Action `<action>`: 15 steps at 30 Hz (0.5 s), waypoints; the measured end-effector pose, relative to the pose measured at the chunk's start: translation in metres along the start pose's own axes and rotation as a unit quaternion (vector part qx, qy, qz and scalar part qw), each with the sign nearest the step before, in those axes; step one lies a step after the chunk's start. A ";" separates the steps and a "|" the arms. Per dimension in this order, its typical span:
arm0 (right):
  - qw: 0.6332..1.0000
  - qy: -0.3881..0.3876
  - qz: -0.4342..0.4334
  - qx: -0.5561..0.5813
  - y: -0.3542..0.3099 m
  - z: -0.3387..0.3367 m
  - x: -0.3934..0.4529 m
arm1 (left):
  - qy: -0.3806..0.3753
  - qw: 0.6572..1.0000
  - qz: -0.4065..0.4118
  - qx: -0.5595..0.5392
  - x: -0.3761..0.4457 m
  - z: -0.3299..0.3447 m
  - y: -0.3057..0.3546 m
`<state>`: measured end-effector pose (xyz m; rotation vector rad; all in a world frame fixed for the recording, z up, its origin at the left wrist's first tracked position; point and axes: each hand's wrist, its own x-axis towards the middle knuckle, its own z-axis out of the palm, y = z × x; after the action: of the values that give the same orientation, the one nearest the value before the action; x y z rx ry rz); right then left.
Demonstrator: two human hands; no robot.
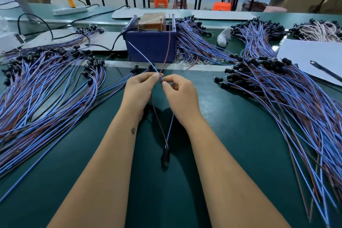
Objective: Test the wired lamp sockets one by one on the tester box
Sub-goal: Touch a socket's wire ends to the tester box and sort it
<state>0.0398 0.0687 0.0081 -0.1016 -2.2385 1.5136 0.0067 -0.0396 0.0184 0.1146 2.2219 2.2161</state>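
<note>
You're mid-test: left hand (137, 90) pinches the brown wire (167, 46), right hand (180, 94) pinches the blue wire (140, 55), socket (166, 155) dangling at lower centre. Next, touch both ends to the tester box (150, 46) posts.

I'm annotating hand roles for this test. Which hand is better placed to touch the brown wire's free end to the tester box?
Left, probably. The left hand pinches the brown wire, whose end already reaches the tester box. The right hand pinches the blue wire.
</note>
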 end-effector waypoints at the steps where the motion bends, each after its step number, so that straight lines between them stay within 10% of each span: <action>1: 1.000 0.000 0.001 0.003 0.000 0.000 0.000 | -0.005 1.000 -0.003 -0.018 -0.001 0.000 0.001; 15: 0.982 -0.071 -0.024 -0.174 -0.008 -0.002 -0.008 | 0.032 0.942 -0.042 -0.333 0.005 -0.017 0.012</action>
<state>0.0496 0.0643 0.0134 -0.0441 -2.5828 1.1213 0.0014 -0.0565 0.0304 -0.0559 1.3429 2.7949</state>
